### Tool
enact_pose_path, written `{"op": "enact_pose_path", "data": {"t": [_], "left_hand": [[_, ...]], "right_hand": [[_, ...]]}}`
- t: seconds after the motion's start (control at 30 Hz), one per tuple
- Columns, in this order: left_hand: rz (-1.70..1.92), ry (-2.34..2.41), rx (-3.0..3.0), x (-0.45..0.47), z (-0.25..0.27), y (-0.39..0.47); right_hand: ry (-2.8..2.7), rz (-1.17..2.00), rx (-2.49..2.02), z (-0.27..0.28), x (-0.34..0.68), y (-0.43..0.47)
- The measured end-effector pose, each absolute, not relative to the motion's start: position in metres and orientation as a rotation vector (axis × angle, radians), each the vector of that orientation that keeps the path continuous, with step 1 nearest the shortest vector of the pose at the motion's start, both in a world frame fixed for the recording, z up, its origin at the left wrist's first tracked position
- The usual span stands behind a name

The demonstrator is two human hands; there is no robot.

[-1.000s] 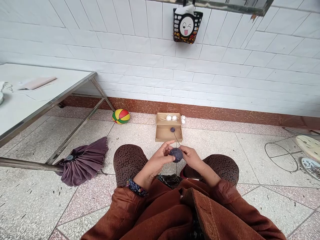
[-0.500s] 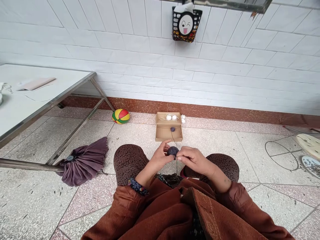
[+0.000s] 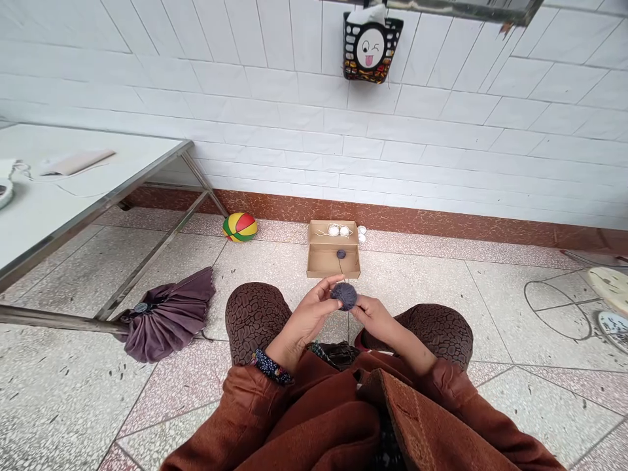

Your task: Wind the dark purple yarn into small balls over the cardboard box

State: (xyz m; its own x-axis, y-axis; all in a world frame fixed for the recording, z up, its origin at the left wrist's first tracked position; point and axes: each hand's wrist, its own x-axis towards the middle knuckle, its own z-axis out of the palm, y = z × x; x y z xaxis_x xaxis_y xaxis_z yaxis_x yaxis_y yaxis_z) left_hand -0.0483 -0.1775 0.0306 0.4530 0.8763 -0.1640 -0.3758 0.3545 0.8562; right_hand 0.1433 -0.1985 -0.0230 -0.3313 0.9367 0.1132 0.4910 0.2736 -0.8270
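I have the left hand (image 3: 314, 313) curled around a dark yarn ball (image 3: 345, 296), thumb on the near side and fingers up along its far left, so that grip is plain to me. The right hand (image 3: 377, 317) comes in at the ball's right side with its fingers bent together; I can't tell whether they pinch a strand or merely press on the wool (the fingertips are partly hidden from where I watch). The yarn ball sits between the two hands, raised above the floor (image 3: 417, 261) and between the patterned knees (image 3: 258, 320).

Just beyond the fingers, a thin dark strand (image 3: 341, 266) runs to a smaller dark ball (image 3: 341, 254) lying in the near half of a cardboard box (image 3: 321, 263). In the box's far half I count two white balls (image 3: 333, 230) with loose thread, and more white pieces (image 3: 362, 231) sit just outside its right edge.

Farther out to the left, a colourful ball (image 3: 240, 226) rests near a leg of the white-topped table (image 3: 142, 150), and a folded purple umbrella (image 3: 167, 320) lies by the table's lower frame. A black basket (image 3: 391, 39) with a winking face (tongue out, I notice) hangs on the tiled wall (image 3: 294, 131).
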Motion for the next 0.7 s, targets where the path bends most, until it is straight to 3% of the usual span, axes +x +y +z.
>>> {"op": "enact_pose_path", "data": {"t": [0.2, 0.43, 0.7], "left_hand": [[1.002, 0.889, 0.870, -0.044, 0.017, -0.171], [0.867, 1.074, 1.255, -0.041, 0.014, -0.177], [0.757, 0.822, 1.256, -0.035, 0.024, -0.187]], "right_hand": [[-2.155, 0.930, -1.112, 0.010, 0.141, -0.221], [-2.114, 0.718, -1.074, 0.056, 0.150, -0.207], [-1.888, 0.774, -1.269, 0.029, 0.157, -0.180]]}}
